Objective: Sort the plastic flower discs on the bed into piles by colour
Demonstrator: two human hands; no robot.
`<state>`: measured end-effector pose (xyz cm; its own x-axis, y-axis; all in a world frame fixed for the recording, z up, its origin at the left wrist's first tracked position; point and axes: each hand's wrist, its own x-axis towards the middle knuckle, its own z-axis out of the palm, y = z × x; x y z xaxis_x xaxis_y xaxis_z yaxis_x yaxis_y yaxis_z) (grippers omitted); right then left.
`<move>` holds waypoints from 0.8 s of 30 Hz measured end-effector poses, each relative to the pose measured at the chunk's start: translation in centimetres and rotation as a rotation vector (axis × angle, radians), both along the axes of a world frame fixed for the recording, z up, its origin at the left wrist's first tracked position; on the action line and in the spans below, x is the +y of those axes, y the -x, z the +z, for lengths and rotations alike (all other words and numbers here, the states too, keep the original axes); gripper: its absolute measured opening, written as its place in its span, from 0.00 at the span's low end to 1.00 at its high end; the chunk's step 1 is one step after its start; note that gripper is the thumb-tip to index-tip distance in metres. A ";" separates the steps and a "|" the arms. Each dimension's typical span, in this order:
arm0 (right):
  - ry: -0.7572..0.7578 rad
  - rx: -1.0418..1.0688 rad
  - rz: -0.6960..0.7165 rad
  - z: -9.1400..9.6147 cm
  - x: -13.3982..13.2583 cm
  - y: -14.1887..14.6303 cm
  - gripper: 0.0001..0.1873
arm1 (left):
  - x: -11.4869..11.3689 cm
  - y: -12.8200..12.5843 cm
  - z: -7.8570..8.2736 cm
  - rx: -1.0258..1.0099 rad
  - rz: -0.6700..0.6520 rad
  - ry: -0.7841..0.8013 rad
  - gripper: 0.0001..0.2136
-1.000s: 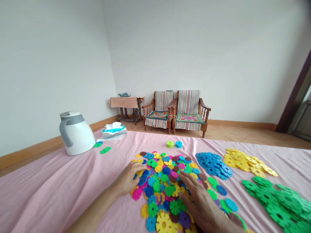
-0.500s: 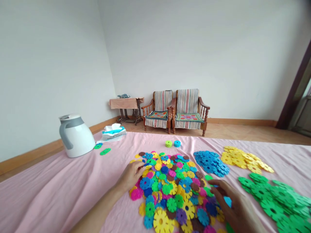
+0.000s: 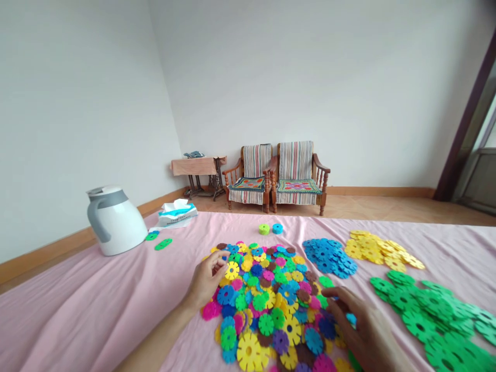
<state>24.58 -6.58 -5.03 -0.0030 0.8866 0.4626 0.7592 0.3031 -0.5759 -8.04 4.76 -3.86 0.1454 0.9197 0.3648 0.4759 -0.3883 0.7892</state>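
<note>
A flat, notched yellow disc [image 3: 232, 269] is being pinched at its rim by the left hand [image 3: 207, 281], at the far left edge of a mixed pile [image 3: 267, 302] of coloured discs on the pink cloth [image 3: 96, 310]. The right hand [image 3: 364, 330] is being held curled over the pile's right edge; whether anything is being gripped cannot be told. Bare cloth is lying open to the left. Room to the right is being taken by a blue heap [image 3: 327, 256], a yellow heap [image 3: 382, 250] and a green heap [image 3: 430, 310]. A kettle [image 3: 116, 222] and a tissue pack [image 3: 176, 213] are standing well apart, far left.
</note>
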 end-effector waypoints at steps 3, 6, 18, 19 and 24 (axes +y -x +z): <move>-0.024 0.059 0.031 -0.1 -0.2 0.7 0.13 | -1.6 -2.0 1.6 -0.041 -0.009 -0.008 0.10; -0.042 0.134 0.095 0.0 -0.5 1.9 0.12 | -4.1 -5.3 3.2 -0.014 -0.165 0.040 0.05; 0.077 0.206 -0.050 0.4 0.0 1.3 0.14 | -6.4 -10.2 1.2 0.018 -0.242 -0.097 0.05; 0.090 0.184 -0.100 0.5 0.6 0.1 0.14 | -6.0 -9.6 1.1 0.031 -0.218 -0.127 0.05; 0.120 0.048 -0.350 1.6 5.3 -7.9 0.12 | -4.3 -7.6 0.9 0.075 -0.126 -0.220 0.06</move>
